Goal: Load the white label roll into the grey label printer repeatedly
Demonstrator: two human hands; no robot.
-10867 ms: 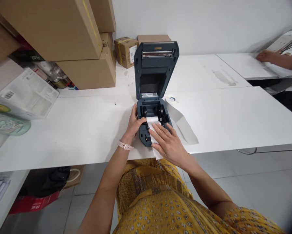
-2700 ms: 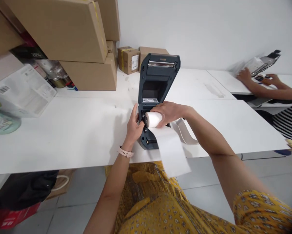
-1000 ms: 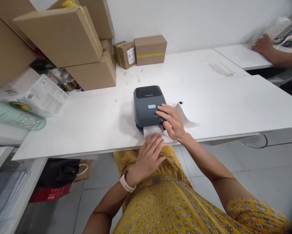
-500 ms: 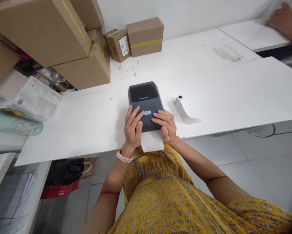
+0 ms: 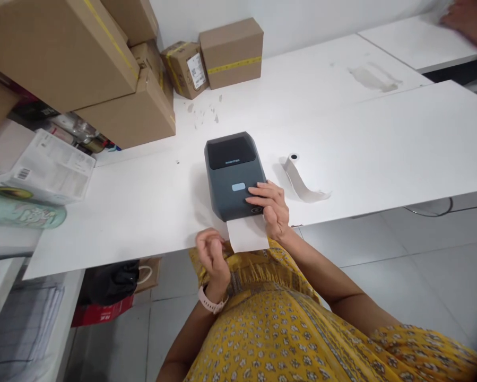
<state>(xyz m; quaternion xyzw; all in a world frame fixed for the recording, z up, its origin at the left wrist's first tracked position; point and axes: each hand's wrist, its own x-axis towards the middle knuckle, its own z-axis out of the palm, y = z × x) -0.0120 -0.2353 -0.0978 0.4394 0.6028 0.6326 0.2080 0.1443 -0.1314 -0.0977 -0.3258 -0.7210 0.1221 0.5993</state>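
Observation:
A dark grey-blue printer (image 5: pixel 235 175) with a light blue button sits near the table's front edge. White paper (image 5: pixel 248 234) sticks out of its near side and hangs past the edge. My right hand (image 5: pixel 270 207) rests on the printer's right front corner, fingers spread over the top. Just left of the paper is my left hand (image 5: pixel 213 254), fingers curled, off the printer; whether it touches the paper's edge is unclear. To the right of the printer lies a small paper roll (image 5: pixel 302 183), partly unrolled.
Cardboard boxes (image 5: pixel 119 119) are stacked at the back left, with two smaller ones (image 5: pixel 234 55) by the wall. A white carton (image 5: pixel 61 167) and a green bottle (image 5: pixel 27 208) lie at the left. Another person's hand (image 5: pixel 469 24) is at the top right.
My left hand has come off the printer's top and moved down beside the paper, its fingers curling. My right hand stays on the printer. The view has shifted slightly.

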